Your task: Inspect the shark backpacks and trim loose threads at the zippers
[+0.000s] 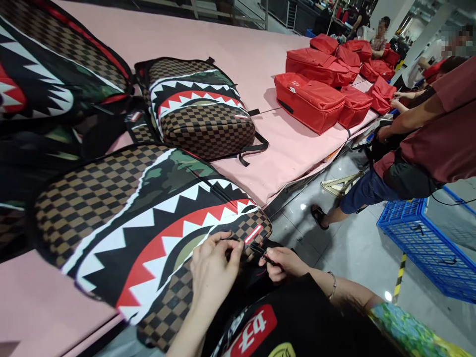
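A checkered backpack (100, 193) with a shark-mouth print lies on the table's near edge in front of me. My left hand (213, 263) rests over its lower end, thumb and fingers pinched together; what is between them is too small to make out. My right hand (282, 263) grips a pair of small black scissors (261, 252), their tip close to my left fingertips. A red and white label (253, 234) sits on the backpack just beyond the scissors.
Another shark-print backpack (208, 124) lies behind, and a third (44, 64) at the left. Several red bags (308, 101) stand along the pink table (256, 173). A co-worker (439, 124) stands at the right near a blue crate (427, 248).
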Demonstrator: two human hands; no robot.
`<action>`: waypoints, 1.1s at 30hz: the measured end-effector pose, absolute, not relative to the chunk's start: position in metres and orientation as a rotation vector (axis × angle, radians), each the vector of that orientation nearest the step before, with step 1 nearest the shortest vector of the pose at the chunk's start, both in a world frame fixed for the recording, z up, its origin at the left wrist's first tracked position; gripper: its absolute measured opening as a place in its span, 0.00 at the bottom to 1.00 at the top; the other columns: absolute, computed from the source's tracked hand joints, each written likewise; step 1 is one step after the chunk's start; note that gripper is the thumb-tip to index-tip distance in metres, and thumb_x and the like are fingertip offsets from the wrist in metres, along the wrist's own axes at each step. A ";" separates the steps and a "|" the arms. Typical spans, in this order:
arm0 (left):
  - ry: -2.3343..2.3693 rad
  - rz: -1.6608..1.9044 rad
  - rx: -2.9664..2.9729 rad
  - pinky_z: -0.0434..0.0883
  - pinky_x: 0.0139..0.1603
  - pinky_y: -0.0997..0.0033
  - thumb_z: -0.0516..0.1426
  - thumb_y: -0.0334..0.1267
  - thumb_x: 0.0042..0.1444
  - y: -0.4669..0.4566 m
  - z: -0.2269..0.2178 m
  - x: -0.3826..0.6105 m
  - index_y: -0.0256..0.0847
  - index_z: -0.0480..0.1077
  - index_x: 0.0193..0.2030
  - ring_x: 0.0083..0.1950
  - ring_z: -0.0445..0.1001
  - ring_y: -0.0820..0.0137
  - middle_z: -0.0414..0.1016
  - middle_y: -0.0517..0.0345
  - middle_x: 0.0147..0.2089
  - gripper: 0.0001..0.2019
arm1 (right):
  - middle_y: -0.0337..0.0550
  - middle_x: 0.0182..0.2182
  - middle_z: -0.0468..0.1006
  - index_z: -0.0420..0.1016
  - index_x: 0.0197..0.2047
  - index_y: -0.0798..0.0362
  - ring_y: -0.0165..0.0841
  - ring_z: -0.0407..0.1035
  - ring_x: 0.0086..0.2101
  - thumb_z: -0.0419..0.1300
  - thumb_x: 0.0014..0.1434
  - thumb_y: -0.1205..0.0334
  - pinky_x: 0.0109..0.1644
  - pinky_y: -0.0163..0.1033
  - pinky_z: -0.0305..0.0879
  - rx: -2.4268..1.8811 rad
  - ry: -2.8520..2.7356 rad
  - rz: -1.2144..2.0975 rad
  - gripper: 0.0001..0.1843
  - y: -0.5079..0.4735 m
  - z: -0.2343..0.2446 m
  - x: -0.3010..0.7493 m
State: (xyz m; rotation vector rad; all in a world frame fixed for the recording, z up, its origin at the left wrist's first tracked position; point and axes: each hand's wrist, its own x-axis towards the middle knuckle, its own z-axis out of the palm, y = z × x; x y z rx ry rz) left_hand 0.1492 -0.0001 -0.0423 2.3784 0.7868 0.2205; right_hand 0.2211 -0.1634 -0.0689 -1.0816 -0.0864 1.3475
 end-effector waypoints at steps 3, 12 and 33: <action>0.808 0.182 2.330 0.62 0.50 0.49 0.48 0.51 0.53 0.003 -0.043 0.150 0.43 0.70 0.27 0.49 0.66 0.53 0.71 0.49 0.48 0.17 | 0.24 0.12 0.51 0.65 0.33 0.57 0.18 0.40 0.12 0.55 0.55 0.39 0.18 0.29 0.35 -1.100 -0.060 1.341 0.25 -0.159 -0.070 0.220; 0.820 0.176 2.310 0.62 0.49 0.48 0.47 0.50 0.54 0.000 -0.039 0.151 0.43 0.69 0.27 0.50 0.65 0.52 0.71 0.48 0.48 0.17 | 0.24 0.11 0.47 0.62 0.33 0.55 0.20 0.37 0.12 0.40 0.67 0.51 0.19 0.28 0.39 -0.936 0.152 1.449 0.19 -0.138 -0.053 0.217; 0.377 0.741 2.784 0.64 0.43 0.55 0.56 0.49 0.53 -0.027 -0.042 0.160 0.38 0.69 0.35 0.48 0.68 0.53 0.71 0.42 0.48 0.14 | 0.40 0.36 0.72 0.71 0.42 0.53 0.30 0.66 0.37 0.60 0.53 0.55 0.43 0.37 0.63 -1.612 -0.628 0.539 0.15 -0.170 -0.084 0.308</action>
